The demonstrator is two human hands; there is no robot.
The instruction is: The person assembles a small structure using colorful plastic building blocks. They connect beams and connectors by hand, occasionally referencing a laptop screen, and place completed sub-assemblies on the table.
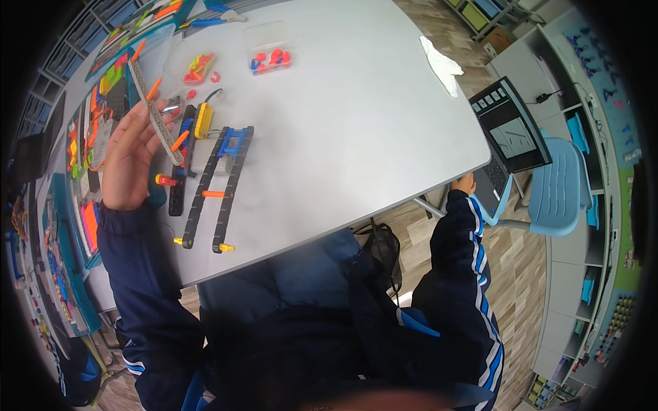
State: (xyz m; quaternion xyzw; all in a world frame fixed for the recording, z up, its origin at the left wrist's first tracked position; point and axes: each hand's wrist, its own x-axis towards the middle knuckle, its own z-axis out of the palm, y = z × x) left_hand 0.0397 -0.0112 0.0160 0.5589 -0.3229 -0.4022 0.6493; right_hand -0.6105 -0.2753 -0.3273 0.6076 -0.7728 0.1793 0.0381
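Note:
My left hand pinches a long grey building beam with several orange pegs sticking out of it, held tilted above the table's left side. Just right of it lies a built frame of two black beams, joined by blue pieces and an orange rod, with yellow tips at the near end. A yellow block and a separate black beam with a red piece adjoin it. Far to the right, my right hand is beside the open laptop, beyond the table edge; its fingers are mostly hidden.
Two clear boxes of small coloured pieces, one box nearer the middle, stand at the table's back. Teal trays of parts line the left. A white cloth or paper lies at the right edge. A blue chair stands beside the laptop.

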